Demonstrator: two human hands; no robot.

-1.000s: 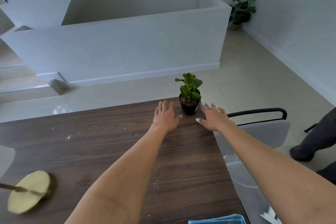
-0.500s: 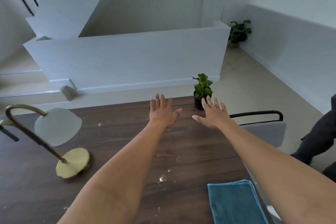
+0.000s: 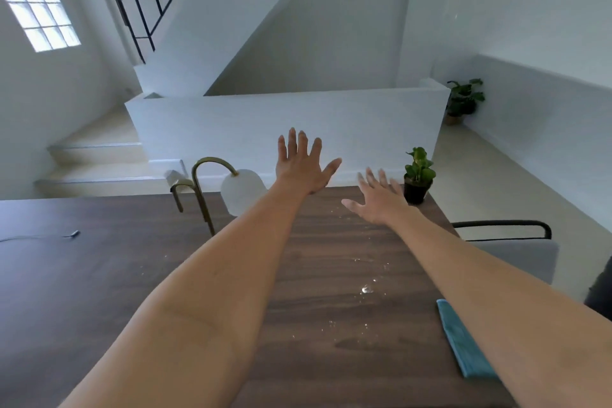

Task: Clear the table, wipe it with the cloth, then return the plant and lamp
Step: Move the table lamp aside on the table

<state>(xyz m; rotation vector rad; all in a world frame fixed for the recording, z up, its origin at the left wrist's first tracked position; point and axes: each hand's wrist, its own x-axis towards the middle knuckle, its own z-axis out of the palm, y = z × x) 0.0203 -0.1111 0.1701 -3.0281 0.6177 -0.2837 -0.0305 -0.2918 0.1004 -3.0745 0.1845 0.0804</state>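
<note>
A small green plant in a black pot (image 3: 418,180) stands at the far right corner of the dark wooden table (image 3: 99,275). My right hand (image 3: 376,200) hovers open just left of the pot, not touching it. My left hand (image 3: 303,164) is raised higher with fingers spread, holding nothing. A brass lamp (image 3: 203,189) with a white globe shade (image 3: 241,190) stands at the far edge, partly behind my left forearm. A blue cloth (image 3: 462,343) lies at the near right, partly under my right forearm. White crumbs and wet spots (image 3: 366,288) dot the table.
A grey chair with a black armrest (image 3: 503,228) stands at the table's right side. A cable end (image 3: 71,234) lies on the left. Beyond are a low white wall, stairs with a black railing, and a larger floor plant (image 3: 462,99). A dark-clad person's part shows at the far right edge.
The view has tilted upward and swung right. Both hands have drawn back from the pot and lifted; the left hand has risen above the table's far edge. The lamp now stands left of my arms.
</note>
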